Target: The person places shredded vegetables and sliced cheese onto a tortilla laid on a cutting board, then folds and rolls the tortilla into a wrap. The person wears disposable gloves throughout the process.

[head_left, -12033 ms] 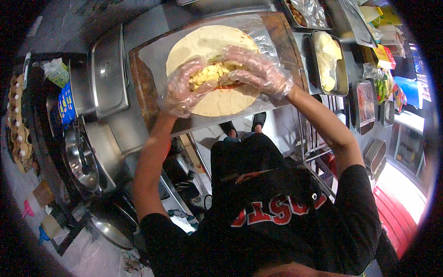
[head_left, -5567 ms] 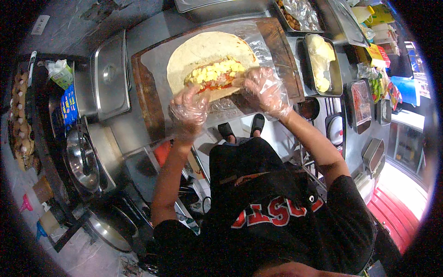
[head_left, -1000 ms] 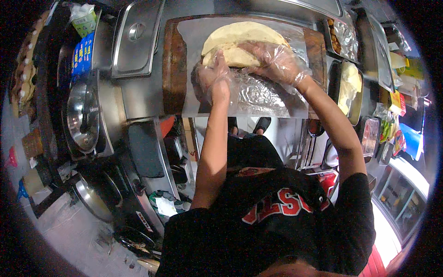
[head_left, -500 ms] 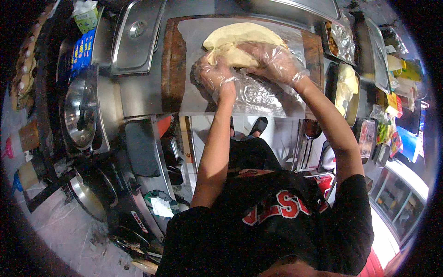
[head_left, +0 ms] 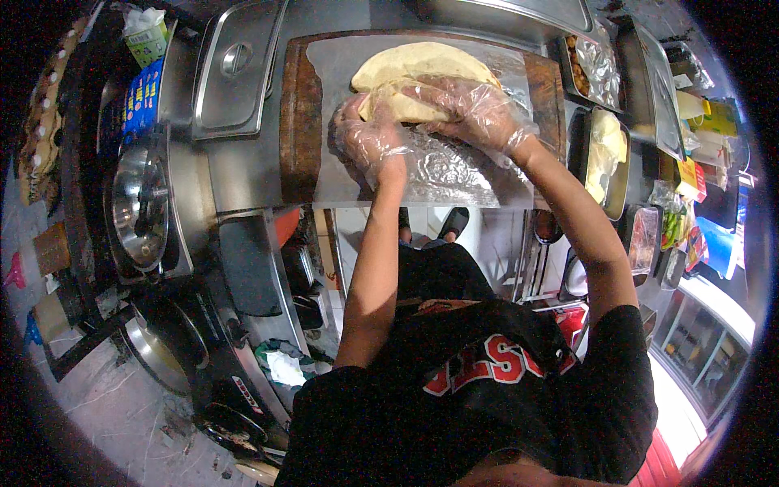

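A large pale-yellow flatbread lies toward the far side of a clear plastic sheet, its near part folded over. Thin see-through plastic gloves cover both my hands. At the left end of the fold, my left hand has its fingers closed on the bread. My right hand reaches across from the right, fingers bent over the top of the fold and thumb at its near edge. Anything inside the fold is hidden by the bread and my hands.
Beneath the sheet is a brown wooden board on a steel counter. A lidded steel pan and a round metal bowl stand left. To the right are a foil-covered tray and a tray holding something pale yellow in plastic.
The whole view has shifted slightly. Both hands remain on the folded bread; my right fingers lie a little differently along the fold, and more of its near edge shows.
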{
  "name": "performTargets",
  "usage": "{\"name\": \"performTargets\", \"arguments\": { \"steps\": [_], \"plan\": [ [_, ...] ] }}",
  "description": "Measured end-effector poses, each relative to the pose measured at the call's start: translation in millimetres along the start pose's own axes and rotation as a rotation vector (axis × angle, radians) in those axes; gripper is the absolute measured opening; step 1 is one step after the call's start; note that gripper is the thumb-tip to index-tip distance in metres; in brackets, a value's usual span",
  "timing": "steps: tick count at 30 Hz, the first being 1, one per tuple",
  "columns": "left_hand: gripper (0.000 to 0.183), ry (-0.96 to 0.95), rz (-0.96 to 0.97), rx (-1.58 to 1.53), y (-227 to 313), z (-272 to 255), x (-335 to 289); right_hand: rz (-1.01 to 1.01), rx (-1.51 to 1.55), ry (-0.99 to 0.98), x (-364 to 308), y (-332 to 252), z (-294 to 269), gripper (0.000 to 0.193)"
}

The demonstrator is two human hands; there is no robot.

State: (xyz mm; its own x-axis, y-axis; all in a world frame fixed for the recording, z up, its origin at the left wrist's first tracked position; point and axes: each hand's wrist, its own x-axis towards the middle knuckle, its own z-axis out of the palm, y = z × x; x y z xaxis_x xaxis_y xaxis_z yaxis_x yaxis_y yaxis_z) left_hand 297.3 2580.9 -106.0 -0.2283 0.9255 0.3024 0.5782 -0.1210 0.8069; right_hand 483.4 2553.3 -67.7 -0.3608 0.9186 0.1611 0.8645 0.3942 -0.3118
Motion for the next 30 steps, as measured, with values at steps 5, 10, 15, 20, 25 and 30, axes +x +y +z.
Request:
{"name": "performTargets", "arguments": {
  "steps": [5,10,15,20,25,30],
  "plan": [
    [0.035,-0.071,-0.259,-0.15,8.2,-4.0,3.6,0.05,0.019,-0.089,3.3,-4.3,-4.4,0.071],
    [0.034,-0.155,-0.253,-0.283,9.0,-8.0,2.1,0.036,0.027,-0.059,2.9,-4.1,-4.8,0.073],
    [0.031,-0.153,-0.2,-0.465,17.7,-5.9,-8.8,0.013,0.04,-0.034,-1.0,2.6,-1.5,0.072],
    [0.028,-0.057,-0.079,-0.443,3.7,7.3,-12.4,0.02,0.096,-0.041,1.6,-1.8,-5.0,0.068],
    [0.028,-0.154,0.058,-0.314,-10.6,10.8,-8.3,0.038,0.094,-0.059,1.9,-1.5,-3.8,0.068],
    [0.04,-0.173,-0.165,-0.885,-9.8,15.2,-5.8,0.049,0.091,-0.056,3.2,-2.7,-4.8,0.067]
  ]
}}
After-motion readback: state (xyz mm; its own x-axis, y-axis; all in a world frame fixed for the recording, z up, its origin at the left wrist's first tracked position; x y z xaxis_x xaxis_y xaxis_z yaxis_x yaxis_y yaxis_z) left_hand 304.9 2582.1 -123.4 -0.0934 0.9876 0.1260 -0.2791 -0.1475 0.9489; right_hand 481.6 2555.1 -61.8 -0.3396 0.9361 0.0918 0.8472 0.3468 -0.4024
